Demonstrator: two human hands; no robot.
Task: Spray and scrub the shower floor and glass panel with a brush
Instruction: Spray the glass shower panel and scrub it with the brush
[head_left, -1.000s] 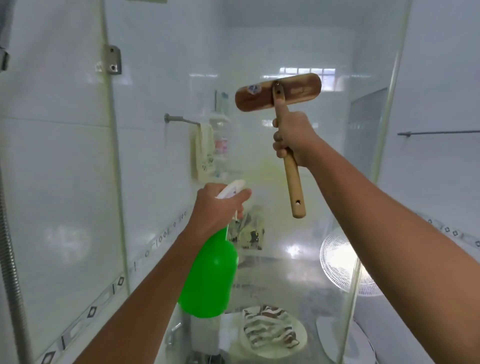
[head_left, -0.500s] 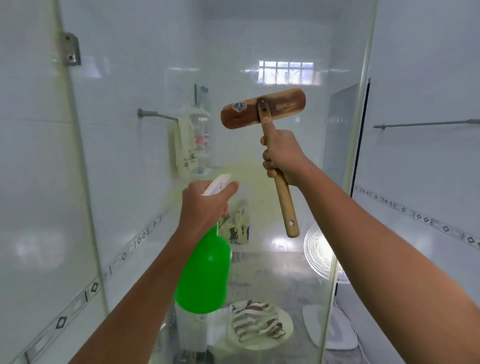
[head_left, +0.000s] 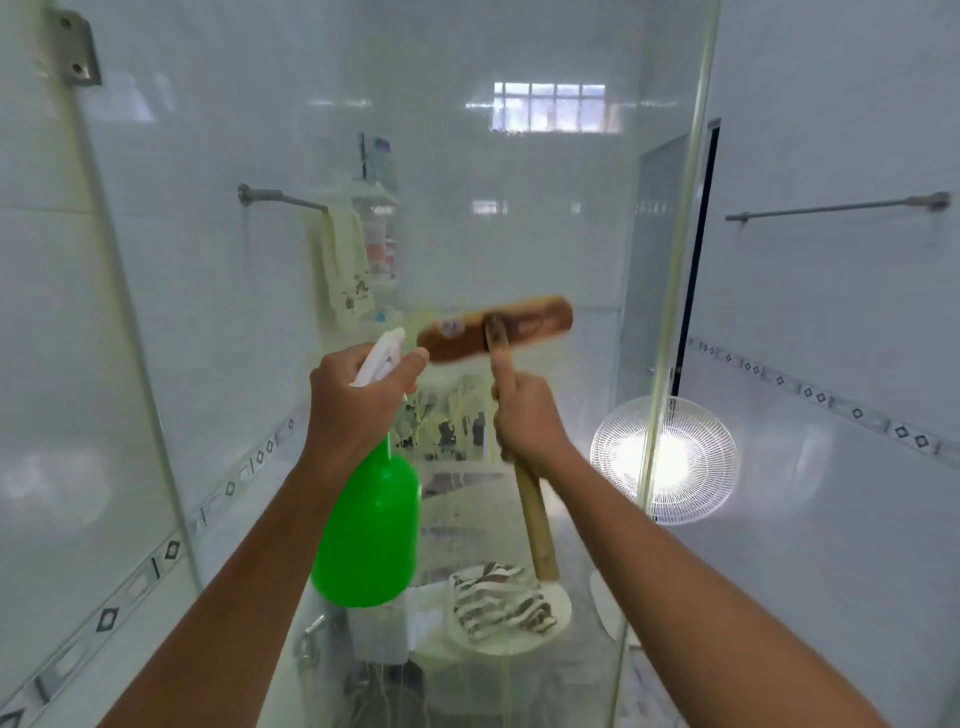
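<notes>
Now | left hand (head_left: 358, 402) grips spray bottle (head_left: 370, 525) | right hand (head_left: 524, 415) grips brush (head_left: 496, 328)

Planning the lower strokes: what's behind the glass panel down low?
Through the glass panel: a striped cloth on a round white stand. The green spray bottle hides whatever sits behind it.

The brush (head_left: 496, 328) was of brown wood, its head darker and slightly glossy, its long handle paler and matt, while the spray bottle (head_left: 369, 525) was smooth bright green plastic with a white plastic trigger top. The glass panel (head_left: 545, 218) was clear and shiny, streaked lower down with yellowish runs, and the wall tiles (head_left: 831, 104) were glossy white. The towel rail (head_left: 836, 209) and the hinge bracket (head_left: 72, 49) looked like dull grey metal, and a soft cloth towel (head_left: 345, 265) hung pale and matt.
</notes>
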